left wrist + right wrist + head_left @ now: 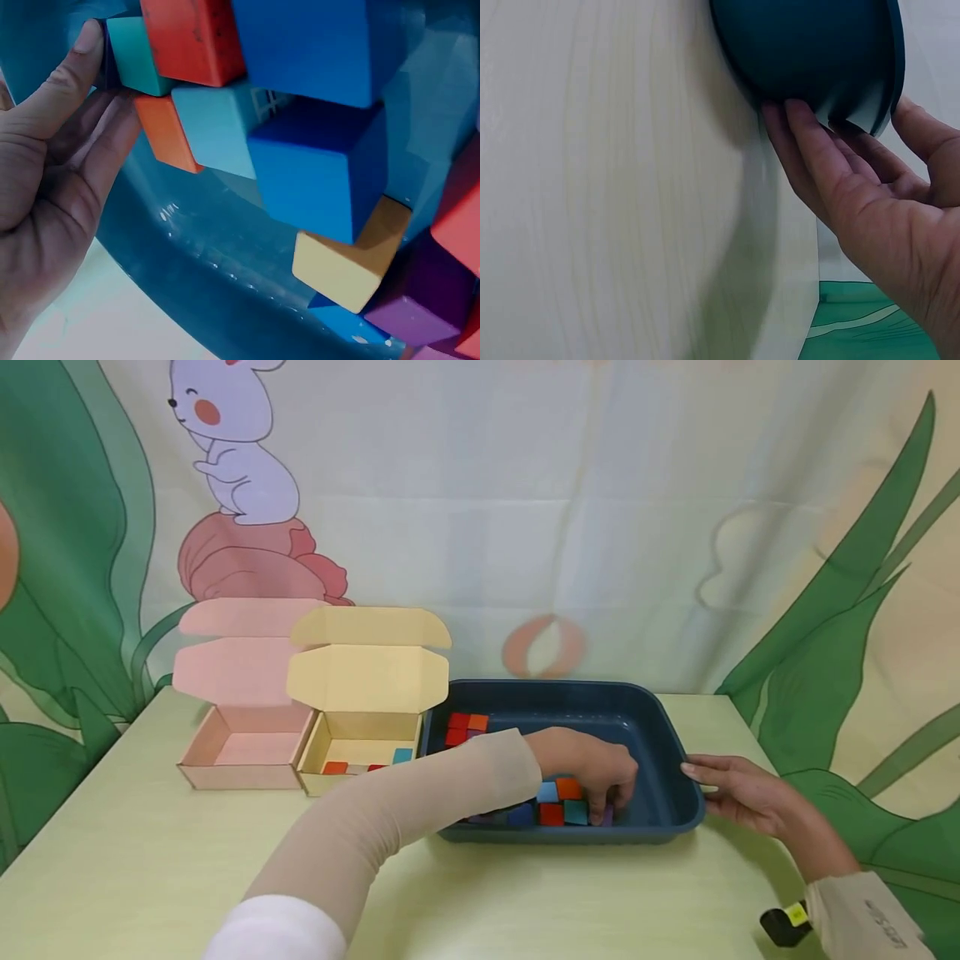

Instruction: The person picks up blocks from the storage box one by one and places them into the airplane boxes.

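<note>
Reaching down into a dark blue tray (663,760), my left hand (611,767) pinches a dark purple block (110,56) between thumb and fingers. That block stands at the end of a row, against a teal block (135,56), with a red block (193,37) beyond. An orange block (168,133) and a light blue block (217,127) lie alongside. At the tray's right end, my right hand (750,795) grips the wall, thumb at the rim and fingers against the outside, as the right wrist view (877,187) also shows.
Left of the tray, a yellow box (367,681) with its lid up contains several blocks. Beside it is a pink box (258,747), lid also raised. More red and orange blocks (459,727) sit at the tray's back left. A printed curtain (480,527) hangs behind the table (187,860).
</note>
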Tool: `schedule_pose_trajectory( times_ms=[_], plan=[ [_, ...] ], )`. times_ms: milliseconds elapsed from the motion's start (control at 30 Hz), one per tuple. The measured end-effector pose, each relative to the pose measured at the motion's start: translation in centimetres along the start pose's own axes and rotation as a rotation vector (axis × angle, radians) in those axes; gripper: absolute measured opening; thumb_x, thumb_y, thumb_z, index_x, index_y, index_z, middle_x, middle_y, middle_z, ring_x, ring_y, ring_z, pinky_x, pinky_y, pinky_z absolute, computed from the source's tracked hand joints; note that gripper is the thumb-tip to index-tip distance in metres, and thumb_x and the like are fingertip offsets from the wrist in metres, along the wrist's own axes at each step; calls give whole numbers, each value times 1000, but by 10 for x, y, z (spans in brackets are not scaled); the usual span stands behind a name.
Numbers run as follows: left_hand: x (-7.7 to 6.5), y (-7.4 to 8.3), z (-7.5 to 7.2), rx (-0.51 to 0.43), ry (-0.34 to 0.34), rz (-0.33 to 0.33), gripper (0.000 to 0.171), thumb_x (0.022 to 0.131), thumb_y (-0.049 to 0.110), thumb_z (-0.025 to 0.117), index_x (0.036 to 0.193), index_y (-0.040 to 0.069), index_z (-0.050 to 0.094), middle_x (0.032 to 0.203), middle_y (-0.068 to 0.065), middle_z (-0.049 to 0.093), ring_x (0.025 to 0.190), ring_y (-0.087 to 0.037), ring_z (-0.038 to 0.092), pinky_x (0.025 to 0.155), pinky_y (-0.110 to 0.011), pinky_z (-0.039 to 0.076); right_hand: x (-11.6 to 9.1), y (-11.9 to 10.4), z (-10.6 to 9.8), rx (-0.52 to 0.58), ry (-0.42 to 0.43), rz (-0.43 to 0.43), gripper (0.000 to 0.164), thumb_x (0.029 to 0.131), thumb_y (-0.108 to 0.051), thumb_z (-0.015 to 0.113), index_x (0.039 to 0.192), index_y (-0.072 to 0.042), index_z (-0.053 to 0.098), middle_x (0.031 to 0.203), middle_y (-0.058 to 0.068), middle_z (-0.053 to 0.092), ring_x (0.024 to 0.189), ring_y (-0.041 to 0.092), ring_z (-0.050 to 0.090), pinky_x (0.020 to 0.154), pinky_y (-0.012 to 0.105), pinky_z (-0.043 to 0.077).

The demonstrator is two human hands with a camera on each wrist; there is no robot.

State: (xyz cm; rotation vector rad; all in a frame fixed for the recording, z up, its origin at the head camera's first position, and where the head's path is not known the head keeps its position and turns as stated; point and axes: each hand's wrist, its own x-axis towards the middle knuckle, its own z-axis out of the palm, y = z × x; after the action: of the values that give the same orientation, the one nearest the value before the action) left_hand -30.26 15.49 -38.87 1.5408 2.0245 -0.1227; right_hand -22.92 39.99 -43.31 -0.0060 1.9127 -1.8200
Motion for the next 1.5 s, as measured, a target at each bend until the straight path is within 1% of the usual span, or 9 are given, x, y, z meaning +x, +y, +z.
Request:
schedule_pose_trajectory(
  times_ms=[100, 200, 400, 533, 767, 933, 1200, 1333, 1500],
  plan=[
    [-1, 1, 0, -7, -5, -11, 17, 86, 20, 82, 102, 16, 79, 97, 5, 70, 87, -10, 59, 76, -17, 52, 0, -1, 0, 19, -1, 2, 78, 108, -20, 51, 156, 13, -1, 141, 17, 46, 112, 15, 65, 96, 31, 54],
    [-2, 0, 1, -15, 4, 3, 15, 87, 20, 82, 100, 14, 77, 95, 4, 69, 84, -11, 57, 74, -18, 51, 0, -1, 0, 21, -3, -2, 77, 108, -20, 51, 156, 13, 0, 137, 12, 49, 112, 16, 65, 96, 31, 54],
    [-6, -4, 4, 35, 1, 86, 17, 88, 20, 81, 103, 13, 75, 98, 4, 68, 88, -10, 56, 77, -18, 49, 0, -2, 2, -8, 4, 9, 77, 109, -22, 50, 157, 12, 0, 156, 32, 24, 114, 15, 64, 97, 31, 53],
    [-23, -9, -1, -10, 41, 113, 21, 89, 18, 81, 109, 15, 75, 104, 6, 70, 95, -10, 61, 82, -16, 50, 3, -1, 3, -13, -9, 6, 77, 109, -23, 49, 157, 11, -1, 160, 36, 11, 115, 15, 63, 98, 31, 53],
    [-99, -24, -25, -30, 273, 97, 25, 88, 15, 80, 112, 11, 73, 112, -1, 67, 102, -15, 62, 88, -18, 49, 6, -3, 3, 6, -7, 9, 77, 109, -22, 49, 157, 10, -1, 161, 36, 8, 114, 14, 63, 98, 31, 53],
    [-161, -54, -24, -93, 388, 12, 23, 86, 11, 82, 107, 7, 73, 107, -4, 67, 95, -19, 60, 84, -23, 52, 5, -4, 1, -2, 9, 17, 77, 109, -22, 49, 157, 10, -2, 161, 36, 8, 113, 14, 64, 97, 32, 53],
    [-242, -95, 10, -101, 449, -197, 23, 82, 5, 84, 104, 5, 76, 101, -6, 68, 94, -22, 68, 81, -31, 58, 3, -3, 1, -1, 19, 13, 78, 108, -22, 50, 157, 12, -1, 157, 35, 19, 110, 16, 65, 95, 31, 55],
    [-264, -114, 40, -157, 414, -255, 21, 83, -1, 81, 102, 2, 75, 98, -7, 69, 89, -22, 70, 78, -31, 59, 3, -2, 2, 1, 20, 16, 78, 108, -22, 51, 157, 12, 0, 155, 33, 24, 109, 16, 66, 94, 31, 55],
    [-278, -134, 62, -231, 362, -312, 18, 84, -1, 80, 101, 5, 74, 98, -6, 71, 91, -22, 70, 78, -31, 60, 3, 0, 1, 10, 22, 20, 79, 108, -23, 50, 157, 11, -2, 158, 33, 17, 110, 16, 65, 93, 30, 55]
  ],
)
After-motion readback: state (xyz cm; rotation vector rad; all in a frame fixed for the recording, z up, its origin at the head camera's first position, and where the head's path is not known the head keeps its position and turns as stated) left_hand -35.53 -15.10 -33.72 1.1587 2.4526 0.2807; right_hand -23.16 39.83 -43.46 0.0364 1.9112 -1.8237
